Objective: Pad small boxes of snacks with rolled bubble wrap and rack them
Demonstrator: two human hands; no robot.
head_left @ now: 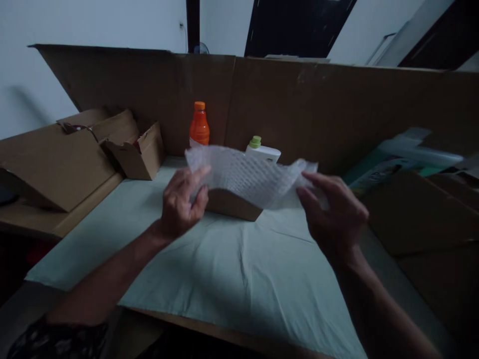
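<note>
A sheet of clear bubble wrap (250, 174) is stretched in the air between my two hands and sags a little in the middle. At its left end, my left hand (183, 202) grips it, partly blurred, with the index finger lying along the wrap. The thumb and index finger of my right hand (333, 209) pinch the other end. Below and behind the wrap, a brown cardboard box (234, 205) sits on the pale green cloth (224, 264); the wrap covers its upper part.
At the back stand an orange bottle (199, 127) and a white bottle with a green cap (264, 150). Opened cardboard boxes (138, 154) are on the left. A large teal container (400, 159) leans at right beside more cardboard (422, 214). A tall cardboard panel (337, 104) closes the back.
</note>
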